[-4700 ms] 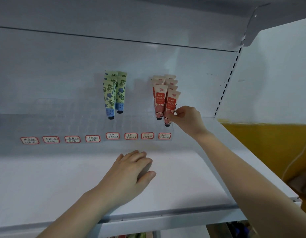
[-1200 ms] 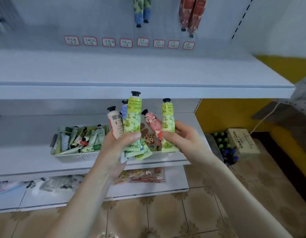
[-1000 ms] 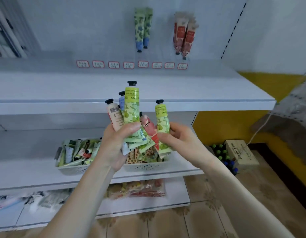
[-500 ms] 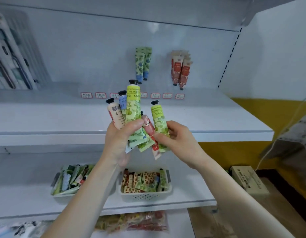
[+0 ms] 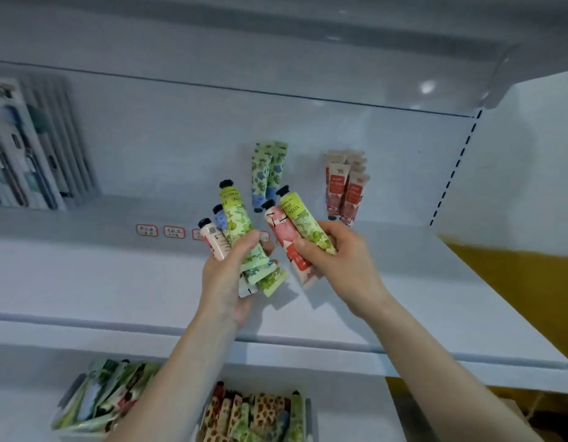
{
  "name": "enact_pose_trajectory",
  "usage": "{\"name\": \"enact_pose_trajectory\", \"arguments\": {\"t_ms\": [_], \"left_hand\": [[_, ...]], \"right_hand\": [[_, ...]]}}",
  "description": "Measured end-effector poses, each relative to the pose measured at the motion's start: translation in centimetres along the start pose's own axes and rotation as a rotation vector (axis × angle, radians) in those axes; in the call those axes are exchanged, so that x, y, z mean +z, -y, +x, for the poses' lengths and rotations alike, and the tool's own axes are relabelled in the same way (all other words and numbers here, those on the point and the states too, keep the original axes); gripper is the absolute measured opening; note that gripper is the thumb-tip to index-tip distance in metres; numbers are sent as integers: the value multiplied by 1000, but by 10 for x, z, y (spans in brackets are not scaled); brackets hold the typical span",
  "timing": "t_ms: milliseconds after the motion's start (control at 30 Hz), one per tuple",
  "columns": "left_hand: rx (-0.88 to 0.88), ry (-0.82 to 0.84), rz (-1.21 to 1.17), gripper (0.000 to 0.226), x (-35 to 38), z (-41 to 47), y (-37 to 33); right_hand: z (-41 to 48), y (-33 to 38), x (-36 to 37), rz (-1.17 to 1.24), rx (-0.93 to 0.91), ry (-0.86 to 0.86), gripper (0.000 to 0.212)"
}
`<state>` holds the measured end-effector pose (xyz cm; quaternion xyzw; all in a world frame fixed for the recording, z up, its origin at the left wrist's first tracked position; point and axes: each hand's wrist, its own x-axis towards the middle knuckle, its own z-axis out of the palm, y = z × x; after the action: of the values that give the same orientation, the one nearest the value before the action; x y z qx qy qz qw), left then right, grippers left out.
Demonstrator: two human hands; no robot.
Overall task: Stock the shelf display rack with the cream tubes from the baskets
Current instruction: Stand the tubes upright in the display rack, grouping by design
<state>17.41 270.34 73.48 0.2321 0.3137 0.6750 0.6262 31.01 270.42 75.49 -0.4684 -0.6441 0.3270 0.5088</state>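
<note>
Now that both hands are up from the baskets (image 5: 309, 422) to the upper shelf (image 5: 116, 282), sorting's begun. The right hand (image 5: 336, 260) has split the pink tube (image 5: 284, 231) and a lime-green tube (image 5: 303, 220) off the bunch (image 5: 236, 218), fingers clamped round both. The left hand (image 5: 231, 275) grips the remaining bunch. Likely next step: rack them near the green-blue tubes (image 5: 266, 173).
</note>
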Motion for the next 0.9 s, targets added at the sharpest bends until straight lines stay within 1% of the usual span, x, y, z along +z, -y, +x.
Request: {"name": "enact_pose_trajectory", "arguments": {"t_ms": [167,300,400,533,667,733,800,833,900], "left_hand": [[-11,80,-3,42,4,3,10],[-4,116,22,44,2,9,9],[-11,143,37,35,2,13,6],[-21,156,10,16,3,17,2],[-36,172,13,17,1,20,1],[-48,171,29,19,1,22,1],[-59,166,19,20,0,24,1],[-68,165,2,21,-1,24,2],[-93,160,-22,23,-4,26,2]], "right_hand": [[13,-3,8,-20,-21,44,16],[15,-3,12,-93,-36,45,19],[19,-1,13,-154,-54,62,18],[23,4,10,-123,-51,50,17],[25,8,9,-126,-54,80,24],[26,7,9,-111,-51,62,20],[30,6,7,-79,-45,21,10],[32,4,5,-73,-48,-18,10],[38,2,-3,-105,-40,-114,18]]}}
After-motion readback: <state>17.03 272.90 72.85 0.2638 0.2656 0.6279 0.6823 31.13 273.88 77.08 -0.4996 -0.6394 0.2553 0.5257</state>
